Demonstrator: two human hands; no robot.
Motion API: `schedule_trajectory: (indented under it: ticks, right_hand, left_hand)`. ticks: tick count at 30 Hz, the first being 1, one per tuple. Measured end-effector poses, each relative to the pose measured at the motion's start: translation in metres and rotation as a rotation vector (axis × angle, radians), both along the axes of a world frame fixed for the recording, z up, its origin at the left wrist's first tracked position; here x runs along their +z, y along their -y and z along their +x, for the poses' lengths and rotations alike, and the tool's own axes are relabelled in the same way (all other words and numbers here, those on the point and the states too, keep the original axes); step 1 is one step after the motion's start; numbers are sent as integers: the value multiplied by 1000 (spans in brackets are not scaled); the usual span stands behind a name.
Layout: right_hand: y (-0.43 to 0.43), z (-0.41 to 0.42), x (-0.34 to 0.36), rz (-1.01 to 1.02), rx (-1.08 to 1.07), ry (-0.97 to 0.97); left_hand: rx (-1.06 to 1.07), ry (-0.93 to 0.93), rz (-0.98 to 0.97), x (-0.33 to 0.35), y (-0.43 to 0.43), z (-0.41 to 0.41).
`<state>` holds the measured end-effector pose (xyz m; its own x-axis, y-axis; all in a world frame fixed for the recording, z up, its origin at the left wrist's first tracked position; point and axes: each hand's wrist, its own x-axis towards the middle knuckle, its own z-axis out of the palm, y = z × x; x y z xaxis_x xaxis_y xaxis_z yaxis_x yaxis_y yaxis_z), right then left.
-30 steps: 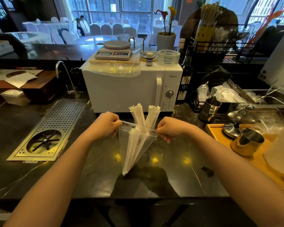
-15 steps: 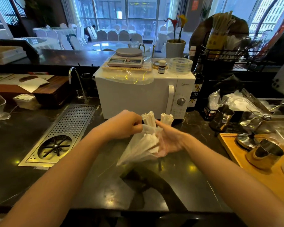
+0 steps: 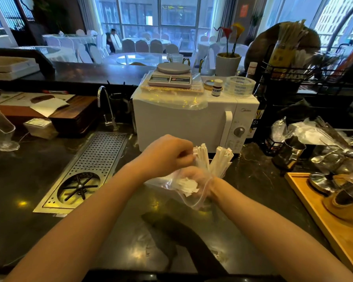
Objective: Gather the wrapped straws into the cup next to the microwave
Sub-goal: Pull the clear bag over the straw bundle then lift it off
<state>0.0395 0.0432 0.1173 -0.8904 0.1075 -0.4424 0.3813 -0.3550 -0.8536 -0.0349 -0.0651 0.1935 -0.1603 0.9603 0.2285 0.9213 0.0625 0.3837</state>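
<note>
Where they poke from a clear bag (image 3: pixel 189 197), white wrapped straws (image 3: pixel 212 159) fan toward 12 o'clock. Left hand (image 3: pixel 167 155) pinches the bag's rim; right hand (image 3: pixel 194 180), inside the bag, grasps the straws.

Two hands (image 3: pixel 167 155), one plastic bag (image 3: pixel 194 192), perhaps a dozen wrapped straws (image 3: pixel 202 157) (too bunched to count), one microwave (image 3: pixel 183 123), one scale (image 3: pixel 171 76).

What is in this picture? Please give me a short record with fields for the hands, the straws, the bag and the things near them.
left hand: pinches the plastic bag's edge beside the straw tops
right hand: inside the plastic bag, seen through the film
wrapped straws: white, in the bag, tops sticking out
microwave: white, directly behind the hands
metal cup: right of the microwave, no straws seen in it
counter: dark, glossy
</note>
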Motion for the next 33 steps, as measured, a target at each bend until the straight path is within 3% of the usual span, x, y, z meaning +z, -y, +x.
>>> schedule_trajectory:
  ticks: [3,7,8,10,14,20,29,33]
  right_hand:
    - [-9,-14,-3,21,-41,-24]
    - [-21,-22,4,-122,-122,-123]
    - [-24,-22,7,-113,-157,-148]
    - [-30,-23,11,-93,-236,-200]
    - [-41,-23,19,-40,-334,-275]
    - [-62,-14,24,169,-386,-311]
    - [-103,1,25,622,-462,-273]
    - [-113,6,18,714,-455,-297]
  left_hand:
    - [126,159,274,-1,8,-19]
    - [491,622,668,-21,14,-52]
    - [572,742,649,-29,13,-61]
    - [622,993,435,-48,7,-76]
    - [375,1402,106,-63,-18,-82]
    - [138,1419,46,-46,-77,-68]
    - [61,1273,78,-41,-128,-52]
    - [52,1235,91,-50,-139,-52]
